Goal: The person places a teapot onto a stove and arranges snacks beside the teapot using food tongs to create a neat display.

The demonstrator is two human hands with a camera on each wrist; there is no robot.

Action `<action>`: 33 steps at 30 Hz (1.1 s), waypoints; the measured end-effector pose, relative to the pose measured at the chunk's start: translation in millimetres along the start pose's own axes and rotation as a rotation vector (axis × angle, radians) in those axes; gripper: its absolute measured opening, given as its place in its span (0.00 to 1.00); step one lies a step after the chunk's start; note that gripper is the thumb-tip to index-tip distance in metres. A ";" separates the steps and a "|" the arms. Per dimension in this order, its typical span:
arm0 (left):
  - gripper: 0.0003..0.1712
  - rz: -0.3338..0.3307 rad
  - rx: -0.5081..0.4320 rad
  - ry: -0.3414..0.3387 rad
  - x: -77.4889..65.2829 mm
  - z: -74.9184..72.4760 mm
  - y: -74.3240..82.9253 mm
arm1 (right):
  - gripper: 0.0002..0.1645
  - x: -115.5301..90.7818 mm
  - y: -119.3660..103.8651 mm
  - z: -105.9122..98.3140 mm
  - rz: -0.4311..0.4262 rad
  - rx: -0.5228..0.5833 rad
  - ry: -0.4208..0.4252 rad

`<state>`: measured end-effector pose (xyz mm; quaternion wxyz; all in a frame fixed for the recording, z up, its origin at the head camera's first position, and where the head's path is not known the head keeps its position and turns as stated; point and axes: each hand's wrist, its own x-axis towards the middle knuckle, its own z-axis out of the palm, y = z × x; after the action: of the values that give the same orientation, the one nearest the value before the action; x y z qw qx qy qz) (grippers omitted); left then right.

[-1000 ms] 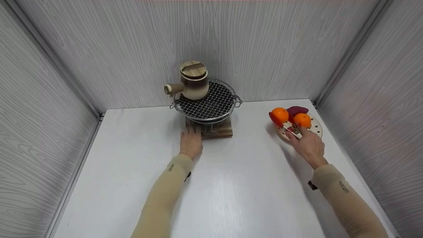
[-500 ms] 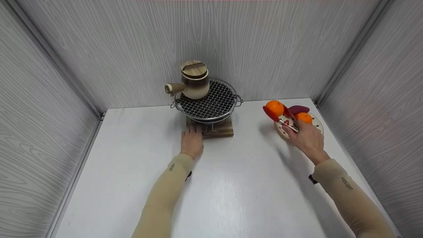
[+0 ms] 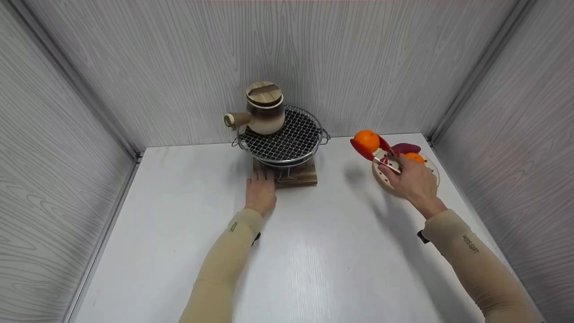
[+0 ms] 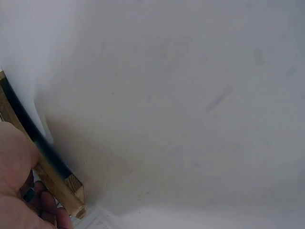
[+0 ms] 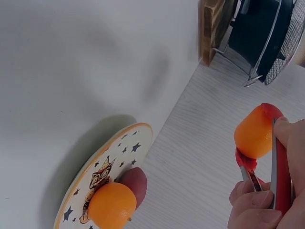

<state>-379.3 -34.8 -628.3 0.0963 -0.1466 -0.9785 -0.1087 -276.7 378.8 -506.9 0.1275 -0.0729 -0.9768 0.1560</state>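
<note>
The right hand (image 3: 415, 181) has its fingers clamped around metal tongs with red tips (image 3: 364, 150), which pinch a round orange fruit (image 3: 367, 140). That fruit has just risen and shifted left, and now hangs free beside the star-patterned round plate (image 5: 141, 135); a second orange fruit (image 5: 112, 205) and a purple oblong piece (image 3: 406, 148) remain there, so one is separated. The left hand (image 3: 261, 194) stays put, thumb and fingers gripping the brown wooden base (image 3: 302, 178) beneath the black-meshed round grill (image 3: 298, 139).
</note>
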 end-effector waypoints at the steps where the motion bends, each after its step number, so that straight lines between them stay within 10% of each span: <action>1: 0.34 -0.001 0.003 -0.003 -0.2 -0.4 0.2 | 0.46 0.9 -0.8 -0.5 -0.015 -0.004 0.009; 33: 0.33 -0.028 0.018 -0.056 4.0 1.2 -0.6 | 0.38 30.3 -46.4 -22.2 -0.074 0.012 0.041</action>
<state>-383.4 -34.0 -628.7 0.0688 -0.1351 -0.9837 -0.0969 -304.4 347.0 -464.6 0.1537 -0.0391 -0.9750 0.1555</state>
